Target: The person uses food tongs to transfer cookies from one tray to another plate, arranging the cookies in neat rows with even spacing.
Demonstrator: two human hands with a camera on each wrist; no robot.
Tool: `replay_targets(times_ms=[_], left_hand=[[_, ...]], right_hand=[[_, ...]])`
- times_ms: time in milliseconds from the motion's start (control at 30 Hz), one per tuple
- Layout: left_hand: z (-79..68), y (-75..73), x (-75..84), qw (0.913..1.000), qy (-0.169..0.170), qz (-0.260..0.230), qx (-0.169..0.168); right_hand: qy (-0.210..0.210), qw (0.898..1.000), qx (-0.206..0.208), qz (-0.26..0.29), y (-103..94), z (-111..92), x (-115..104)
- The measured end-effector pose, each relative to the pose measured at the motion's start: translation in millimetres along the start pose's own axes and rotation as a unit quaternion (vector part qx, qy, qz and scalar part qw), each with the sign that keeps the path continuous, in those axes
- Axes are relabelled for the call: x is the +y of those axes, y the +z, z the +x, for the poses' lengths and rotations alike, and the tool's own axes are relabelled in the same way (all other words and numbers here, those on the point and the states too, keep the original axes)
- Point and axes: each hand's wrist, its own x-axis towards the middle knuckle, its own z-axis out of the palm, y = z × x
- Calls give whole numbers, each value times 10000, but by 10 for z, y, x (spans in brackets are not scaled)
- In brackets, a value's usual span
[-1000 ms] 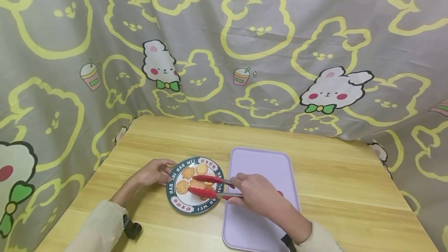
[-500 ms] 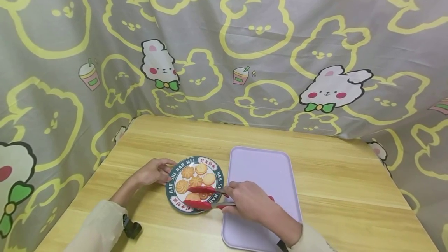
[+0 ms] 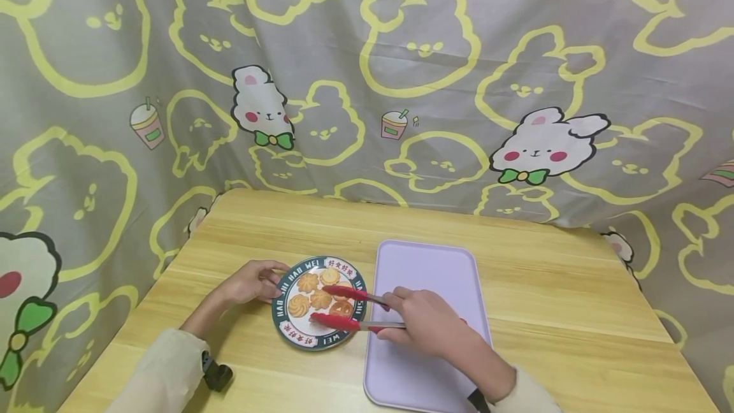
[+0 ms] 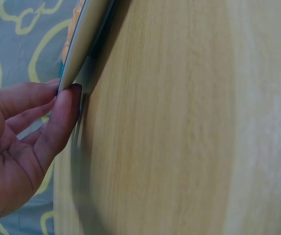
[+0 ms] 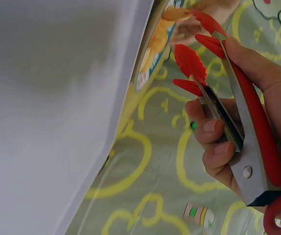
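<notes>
A round plate (image 3: 281, 327) with a dark green lettered rim bears several cookies (image 3: 298, 306). My left hand (image 3: 250, 282) pinches the plate's left rim between thumb and fingers; the left wrist view shows the plate (image 4: 79, 49) edge-on in that grip. In my right hand (image 3: 430, 324) are metal tongs (image 3: 375, 326) with red tips and handles. Their two arms stand apart over the plate, with cookies showing between them. The lower tip hides part of the plate's near side. In the right wrist view, fingers and thumb wrap the tongs (image 5: 250, 127), and one red tip overlaps a cookie (image 5: 175, 13).
A light purple rectangular tray (image 3: 424, 266) lies right beside the plate, under my right forearm. Both rest on a wooden table (image 3: 550, 298). A patterned grey curtain (image 3: 344, 30) hangs round its back and sides.
The tongs first closed in on a cookie mid-plate, then shifted toward the plate's near edge. Now they have moved back up and their arms are spread wider. My left hand has stayed put.
</notes>
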Motion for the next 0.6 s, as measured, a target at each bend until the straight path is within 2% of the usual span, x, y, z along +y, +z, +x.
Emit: replay_targets(times_ms=[233,500,600], left_hand=[[21,7,-1,9998,-124,51,117],[23,3,6,9998,-146,52,131],[23,3,6,9998,-157,61,137]], right_hand=[[511,9977,434,98,-103,-206,304],[1161,9913,584,217,-239,-446,657],[1531,9858,648,237,-292,-563,833]])
